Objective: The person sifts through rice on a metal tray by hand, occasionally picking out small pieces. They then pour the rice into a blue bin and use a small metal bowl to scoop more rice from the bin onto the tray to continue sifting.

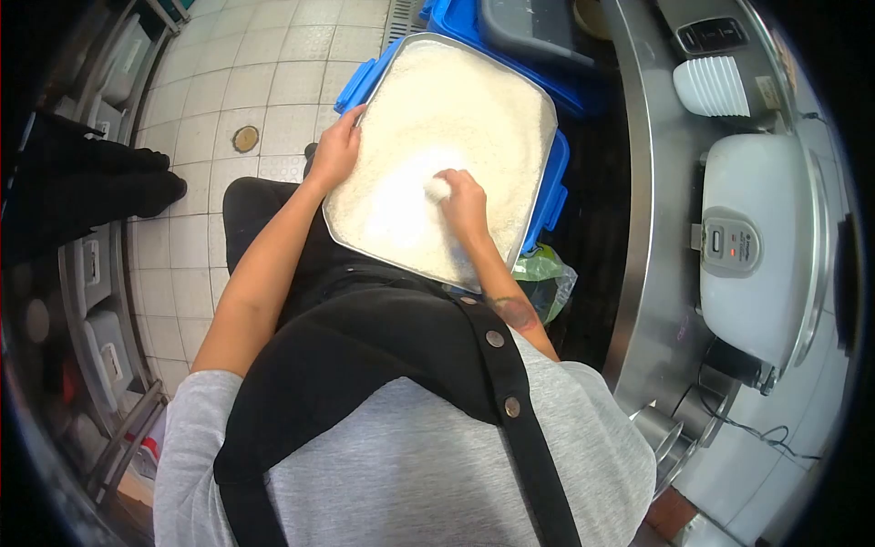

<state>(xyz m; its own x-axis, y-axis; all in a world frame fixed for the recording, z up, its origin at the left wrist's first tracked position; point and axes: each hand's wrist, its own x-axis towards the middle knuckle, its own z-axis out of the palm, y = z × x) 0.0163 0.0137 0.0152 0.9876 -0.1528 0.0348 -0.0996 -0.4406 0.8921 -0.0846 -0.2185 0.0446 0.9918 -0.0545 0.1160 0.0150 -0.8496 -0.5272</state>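
Observation:
A large metal tray (334,219), filled with pale, breadcrumb-like crumbs (474,91), lies before me at lap height. My left hand (335,155) grips its left rim, with the fingertips near the upper left side. Over the middle of the crumbs, my right hand (465,199) pinches a small whitish ball (437,190) between thumb and fingers. The ball looks coated in the same pale crumbs. Glare brightens the crumbs left of the ball. Beneath the tray, a blue lid or crate (558,150) with side clips sticks out on both sides.
On the right runs a steel counter (652,182) with a large rice cooker (752,246) and stacked white bowls (711,87). A grey tub (538,32) stands beyond the tray. Shelves with containers (108,351) line the left, where another person's dark-clothed legs (100,178) show.

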